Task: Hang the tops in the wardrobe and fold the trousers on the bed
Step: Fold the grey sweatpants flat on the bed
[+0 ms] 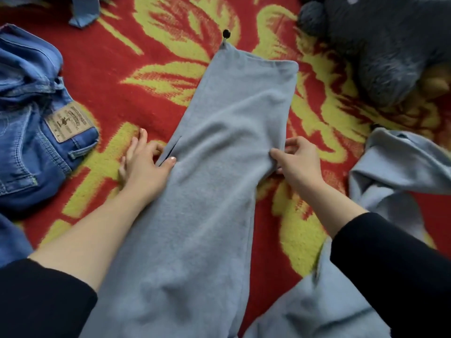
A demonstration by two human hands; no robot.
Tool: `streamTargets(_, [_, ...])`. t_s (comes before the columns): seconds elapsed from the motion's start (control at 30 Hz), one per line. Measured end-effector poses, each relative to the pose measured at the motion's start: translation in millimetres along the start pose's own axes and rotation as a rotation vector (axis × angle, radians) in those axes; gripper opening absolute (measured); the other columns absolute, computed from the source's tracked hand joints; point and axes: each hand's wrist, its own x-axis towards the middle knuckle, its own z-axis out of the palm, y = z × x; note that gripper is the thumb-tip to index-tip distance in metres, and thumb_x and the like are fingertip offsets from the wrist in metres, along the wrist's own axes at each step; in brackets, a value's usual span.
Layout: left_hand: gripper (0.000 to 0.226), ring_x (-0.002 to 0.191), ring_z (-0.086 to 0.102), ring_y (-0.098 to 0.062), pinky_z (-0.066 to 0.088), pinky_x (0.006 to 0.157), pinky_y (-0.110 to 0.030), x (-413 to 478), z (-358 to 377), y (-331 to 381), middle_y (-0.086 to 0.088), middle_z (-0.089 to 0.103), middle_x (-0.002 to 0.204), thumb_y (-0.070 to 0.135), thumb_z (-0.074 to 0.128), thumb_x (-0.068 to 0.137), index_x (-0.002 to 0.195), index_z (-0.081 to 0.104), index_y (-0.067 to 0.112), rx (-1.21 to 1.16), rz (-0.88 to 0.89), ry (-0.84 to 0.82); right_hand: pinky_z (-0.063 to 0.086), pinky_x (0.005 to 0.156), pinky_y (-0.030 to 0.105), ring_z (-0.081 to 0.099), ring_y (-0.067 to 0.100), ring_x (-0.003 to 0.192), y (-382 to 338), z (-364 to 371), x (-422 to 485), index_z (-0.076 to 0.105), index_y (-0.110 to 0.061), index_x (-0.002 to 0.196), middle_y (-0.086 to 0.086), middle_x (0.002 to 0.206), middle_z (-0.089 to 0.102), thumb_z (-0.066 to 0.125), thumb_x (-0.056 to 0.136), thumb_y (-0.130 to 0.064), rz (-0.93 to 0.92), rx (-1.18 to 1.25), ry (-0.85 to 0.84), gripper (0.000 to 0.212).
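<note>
Light grey sweat trousers (219,147) lie lengthwise on the bed's red and yellow blanket (136,76), waistband end away from me with a black cord stopper at its corner. My left hand (141,164) rests on their left edge by the pocket slit, fingers straight on the blanket and thumb pressing the fabric. My right hand (297,159) pinches the trousers' right edge between thumb and fingers. Folded blue jeans (41,132) with a tan label lie at the left.
A grey plush toy (385,45) sits at the back right. More light grey fabric (400,164) is bunched at the right and runs down to the bottom edge. A strip of blue cloth (83,13) lies at the top left.
</note>
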Motion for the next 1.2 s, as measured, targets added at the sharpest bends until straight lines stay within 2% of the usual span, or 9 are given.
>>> streamTargets(0.17, [0.055, 0.147, 0.01, -0.02, 0.012, 0.114, -0.045, -67.7, 54.6, 54.7, -0.006, 0.017, 0.158, 0.018, 0.051, 0.089, 0.142, 0.036, 0.018, 0.064, 0.276, 0.185, 0.041, 0.06, 0.025, 0.053, 0.009, 0.063, 29.8, -76.9, -24.7, 0.054, -0.014, 0.099, -0.006, 0.07, 0.054, 0.06, 0.087, -0.018, -0.191, -0.155, 0.237, 0.014])
streamTargets(0.3, [0.049, 0.134, 0.036, -0.019, 0.024, 0.108, -0.038, -140.4, 123.4, 96.0, -0.002, 0.046, 0.143, 0.035, 0.038, 0.084, 0.128, 0.053, 0.02, 0.094, 0.639, -0.119, 0.039, 0.063, 0.012, 0.044, 0.01, 0.065, 57.2, -156.3, -29.0, 0.048, -0.01, 0.112, 0.0, 0.08, 0.045, 0.056, 0.082, -0.01, -0.155, -0.073, 0.549, 0.03])
streamTargets(0.43, [0.051, 0.115, 0.052, -0.023, 0.038, 0.1, -0.039, -164.6, 169.6, 133.0, -0.001, 0.058, 0.12, 0.043, 0.035, 0.088, 0.128, 0.054, 0.017, 0.03, 0.64, -0.298, 0.042, 0.08, 0.032, 0.043, 0.016, 0.081, 89.9, -209.0, -25.8, 0.041, -0.009, 0.126, 0.003, 0.11, 0.034, 0.055, 0.077, -0.006, 0.128, 0.049, 0.875, 0.05])
streamTargets(0.57, [0.043, 0.1, 0.057, -0.026, 0.045, 0.088, -0.041, -162.7, 195.2, 170.1, -0.005, 0.06, 0.106, 0.04, 0.063, 0.085, 0.122, 0.056, 0.018, -0.063, 0.508, -0.399, 0.041, 0.06, 0.028, 0.047, 0.01, 0.064, 117.1, -224.4, -16.6, 0.057, -0.034, 0.104, -0.001, 0.101, 0.045, 0.06, 0.072, -0.012, 0.185, -0.004, 0.446, 0.039])
streamTargets(0.63, [0.03, 0.094, 0.06, -0.028, 0.047, 0.081, -0.04, -163.7, 202.7, 184.7, -0.004, 0.066, 0.099, 0.037, 0.067, 0.082, 0.105, 0.062, 0.019, 0.015, 0.486, -0.383, 0.048, 0.057, 0.041, 0.062, 0.027, 0.066, 113.5, -228.8, -5.0, 0.064, -0.021, 0.079, 0.003, 0.073, 0.063, 0.056, 0.064, -0.016, 0.091, -0.066, 0.32, 0.017])
streamTargets(0.73, [0.018, 0.07, 0.057, -0.017, 0.041, 0.062, -0.033, -166.4, 196.4, 200.9, 0.004, 0.061, 0.068, 0.029, 0.067, 0.083, 0.069, 0.058, 0.02, -0.15, 0.465, -0.331, 0.055, 0.067, 0.048, 0.065, 0.031, 0.073, 76.1, -245.3, 16.9, 0.061, -0.011, 0.072, 0.004, 0.068, 0.065, 0.048, 0.064, -0.015, -0.057, 0.006, 0.482, 0.016])
streamTargets(0.87, [0.009, 0.06, 0.051, -0.004, 0.04, 0.058, -0.016, -163.2, 169.0, 218.0, 0.004, 0.061, 0.07, 0.014, 0.068, 0.084, 0.081, 0.06, 0.015, -0.552, 0.434, -0.162, 0.055, 0.077, 0.039, 0.065, 0.017, 0.076, 28.2, -274.4, 40.3, 0.055, -0.028, 0.085, -0.008, 0.073, 0.063, 0.058, 0.07, -0.021, -0.268, 0.216, 0.602, 0.017])
streamTargets(1.0, [0.015, 0.074, 0.061, -0.012, 0.052, 0.074, -0.029, -146.4, 175.8, 201.9, 0.0, 0.069, 0.085, 0.019, 0.069, 0.082, 0.096, 0.066, 0.018, -0.376, 0.17, -0.305, 0.048, 0.074, 0.032, 0.06, 0.018, 0.088, 57.7, -260.6, 31.3, 0.053, -0.024, 0.113, -0.004, 0.091, 0.06, 0.061, 0.077, -0.016, -0.025, 0.063, 0.444, 0.038])
streamTargets(1.2, [0.012, 0.069, 0.061, -0.006, 0.051, 0.068, -0.023, -150.4, 179.9, 192.9, 0.005, 0.07, 0.08, 0.027, 0.067, 0.087, 0.087, 0.072, 0.016, -0.51, -0.048, -0.413, 0.036, 0.061, 0.034, 0.052, 0.025, 0.071, 143.9, -206.3, 0.2, 0.054, -0.012, 0.079, 0.005, 0.081, 0.054, 0.061, 0.082, -0.034, 0.305, -0.11, 0.177, 0.023])
